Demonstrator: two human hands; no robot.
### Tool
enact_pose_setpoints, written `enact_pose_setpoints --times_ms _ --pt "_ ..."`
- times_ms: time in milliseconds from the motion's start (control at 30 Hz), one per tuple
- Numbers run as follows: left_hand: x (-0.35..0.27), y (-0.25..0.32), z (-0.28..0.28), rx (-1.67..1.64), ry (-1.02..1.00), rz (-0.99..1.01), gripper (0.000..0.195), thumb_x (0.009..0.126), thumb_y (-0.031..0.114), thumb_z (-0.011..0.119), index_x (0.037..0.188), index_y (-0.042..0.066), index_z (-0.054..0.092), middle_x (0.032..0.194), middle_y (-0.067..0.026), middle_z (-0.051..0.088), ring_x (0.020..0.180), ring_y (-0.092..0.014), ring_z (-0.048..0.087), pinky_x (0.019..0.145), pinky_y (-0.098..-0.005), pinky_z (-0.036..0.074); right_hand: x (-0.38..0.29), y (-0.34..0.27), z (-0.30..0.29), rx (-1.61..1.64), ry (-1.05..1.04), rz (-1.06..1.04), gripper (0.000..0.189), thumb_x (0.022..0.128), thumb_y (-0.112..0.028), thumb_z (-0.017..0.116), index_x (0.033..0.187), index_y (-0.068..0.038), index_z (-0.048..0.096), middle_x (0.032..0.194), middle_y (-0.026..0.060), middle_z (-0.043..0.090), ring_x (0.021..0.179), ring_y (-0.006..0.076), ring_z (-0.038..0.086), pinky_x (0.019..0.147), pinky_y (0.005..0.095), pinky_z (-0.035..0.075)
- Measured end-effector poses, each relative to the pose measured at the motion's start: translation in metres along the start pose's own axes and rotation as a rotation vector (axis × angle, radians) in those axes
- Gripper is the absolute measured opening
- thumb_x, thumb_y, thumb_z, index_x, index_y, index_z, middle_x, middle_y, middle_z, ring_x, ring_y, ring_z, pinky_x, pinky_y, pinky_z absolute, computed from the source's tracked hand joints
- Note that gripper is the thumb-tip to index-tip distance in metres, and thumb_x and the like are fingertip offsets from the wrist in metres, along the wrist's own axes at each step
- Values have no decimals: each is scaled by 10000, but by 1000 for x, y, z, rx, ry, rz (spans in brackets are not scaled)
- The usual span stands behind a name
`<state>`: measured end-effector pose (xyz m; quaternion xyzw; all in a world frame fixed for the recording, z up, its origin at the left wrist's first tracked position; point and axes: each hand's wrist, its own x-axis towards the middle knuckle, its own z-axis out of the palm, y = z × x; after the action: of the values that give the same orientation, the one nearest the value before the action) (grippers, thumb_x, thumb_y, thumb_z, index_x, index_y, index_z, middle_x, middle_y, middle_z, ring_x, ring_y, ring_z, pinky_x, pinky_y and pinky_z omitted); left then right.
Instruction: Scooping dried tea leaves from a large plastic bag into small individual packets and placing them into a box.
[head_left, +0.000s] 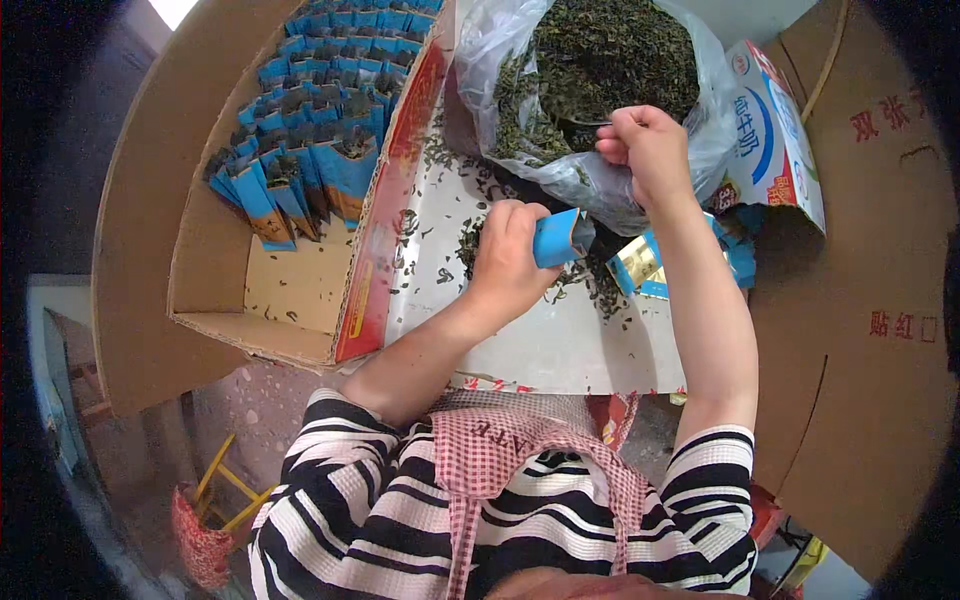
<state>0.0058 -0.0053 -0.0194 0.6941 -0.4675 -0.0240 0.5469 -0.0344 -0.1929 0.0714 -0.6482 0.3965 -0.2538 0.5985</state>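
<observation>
My left hand (508, 259) grips a blue foil pouch (556, 238), its open mouth tilted to the right. Above and to the right, my right hand (646, 146) is closed on the handle of a metal spoon (589, 121), whose bowl is lost among the dark loose tea leaves (615, 60). Those leaves fill a clear plastic bag (581, 176). Beside my right forearm lie several flat pouches (637, 262) with gold and blue sides, partly covered by the arm.
At left, a cardboard box (296, 281) holds rows of filled blue pouches (322, 112). A milk carton (776, 142) stands right of the bag. Spilled leaves (607, 289) dot the white work surface (517, 349). A large cardboard sheet (847, 300) extends along the right.
</observation>
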Motion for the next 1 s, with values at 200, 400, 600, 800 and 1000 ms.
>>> enact_pose_setpoints --times_ms 200,400,600,800,1000 --pt "-1 0 2 5 -14 15 560 557 7 784 1040 44 504 1008 -158 482 954 -356 494 825 -409 431 8 6 9 64 78 -78 100 885 -94 587 904 1 608 796 99 654 629 139 618 589 254 519" --pt "-1 -2 0 -18 -4 -9 569 555 21 800 1038 40 499 1004 -158 485 958 -351 498 828 -407 436 8 6 15 20 124 -171 88 883 -78 582 893 1 618 825 107 663 661 150 635 605 260 525" --pt "1 1 -2 11 -24 -6 517 616 63 795 1041 23 504 993 -150 500 952 -327 510 827 -380 451 18 16 14 -80 82 -212 85 884 -69 578 893 6 616 818 99 662 669 153 639 606 263 527" --pt "2 5 -4 -13 -19 -52 524 624 87 803 1048 20 503 999 -149 497 954 -324 510 832 -382 449 20 18 12 -148 139 -309 88 884 -76 582 889 7 611 812 94 660 676 146 638 595 256 521" --pt "3 4 -5 -31 -23 -57 527 617 91 802 1044 24 500 997 -152 486 948 -324 509 825 -383 448 19 16 7 -104 127 -313 82 884 -67 584 922 4 601 837 100 661 703 149 640 616 260 526"
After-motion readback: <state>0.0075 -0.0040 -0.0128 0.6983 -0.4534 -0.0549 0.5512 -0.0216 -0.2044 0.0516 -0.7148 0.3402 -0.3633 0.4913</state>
